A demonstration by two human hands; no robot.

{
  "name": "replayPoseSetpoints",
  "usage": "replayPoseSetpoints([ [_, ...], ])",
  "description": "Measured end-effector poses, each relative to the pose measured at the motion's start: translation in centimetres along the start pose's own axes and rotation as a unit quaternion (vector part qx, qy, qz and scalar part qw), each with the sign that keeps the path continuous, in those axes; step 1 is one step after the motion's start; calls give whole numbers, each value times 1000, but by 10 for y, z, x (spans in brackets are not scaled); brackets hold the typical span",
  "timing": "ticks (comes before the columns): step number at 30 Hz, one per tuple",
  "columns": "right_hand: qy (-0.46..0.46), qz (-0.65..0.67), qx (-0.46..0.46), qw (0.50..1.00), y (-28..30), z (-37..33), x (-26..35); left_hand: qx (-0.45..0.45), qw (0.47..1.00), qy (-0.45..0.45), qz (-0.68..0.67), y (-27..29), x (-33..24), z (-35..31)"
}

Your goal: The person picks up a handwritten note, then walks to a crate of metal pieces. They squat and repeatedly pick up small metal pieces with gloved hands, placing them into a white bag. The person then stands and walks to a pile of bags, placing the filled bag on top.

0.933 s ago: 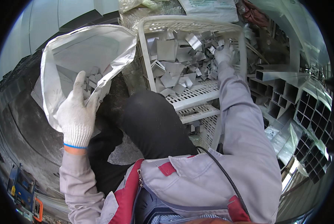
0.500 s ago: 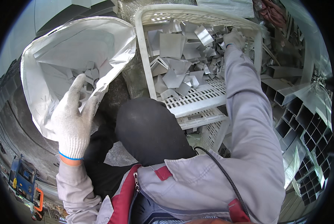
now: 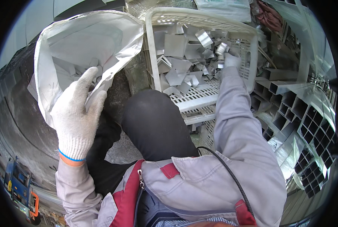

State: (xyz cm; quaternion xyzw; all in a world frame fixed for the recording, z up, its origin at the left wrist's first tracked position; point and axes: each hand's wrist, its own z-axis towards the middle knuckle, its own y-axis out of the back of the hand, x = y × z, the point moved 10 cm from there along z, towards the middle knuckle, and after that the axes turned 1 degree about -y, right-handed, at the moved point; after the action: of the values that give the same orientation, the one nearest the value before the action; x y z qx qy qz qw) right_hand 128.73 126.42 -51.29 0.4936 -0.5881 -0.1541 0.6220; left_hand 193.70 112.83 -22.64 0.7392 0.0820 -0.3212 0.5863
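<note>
Right up close, the grey jacket (image 3: 214, 181) with its red trim fills the foreground, a dark cord (image 3: 233, 176) looping across it. Just beyond, a black-clad knee (image 3: 153, 121) pokes up in the middle. And here's the left hand (image 3: 76, 117), white-gloved with a blue cuff edge, its grip spread, thumb well apart from the forefinger, resting at the near side of the white sack (image 3: 44, 68). The sack gapes wide, and down inside sit small bits (image 3: 94, 61) of metal.

Over to the right of the sack, the white crate (image 3: 199, 103) carries a jumble of metal pieces (image 3: 175, 46), flat plates and bent angles alike, with a second crate (image 3: 206, 130) below. The right hand (image 3: 231, 60), gloved too, is deep in at the crate's right side, among the pieces; its fingertips are too unclear, so I cannot tell whether that grip is pinching one.

Off to the right lie square tubes (image 3: 290, 100), open ends showing. Farthest out, behind the crate, there's a white bag (image 3: 225, 8) and a reddish cloth (image 3: 270, 17).
</note>
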Motion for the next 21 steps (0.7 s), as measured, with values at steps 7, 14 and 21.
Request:
replayPoseSetpoints([
  [7,-148,256,107,949,13,-35,-38,-11,999,-29,-8,11,-4,-6],
  [14,-112,145,100,978,0,-31,-44,14,999,17,-45,11,18,-18],
  [21,-145,494,213,831,-11,-79,53,14,1000,-7,-24,14,15,-20],
])
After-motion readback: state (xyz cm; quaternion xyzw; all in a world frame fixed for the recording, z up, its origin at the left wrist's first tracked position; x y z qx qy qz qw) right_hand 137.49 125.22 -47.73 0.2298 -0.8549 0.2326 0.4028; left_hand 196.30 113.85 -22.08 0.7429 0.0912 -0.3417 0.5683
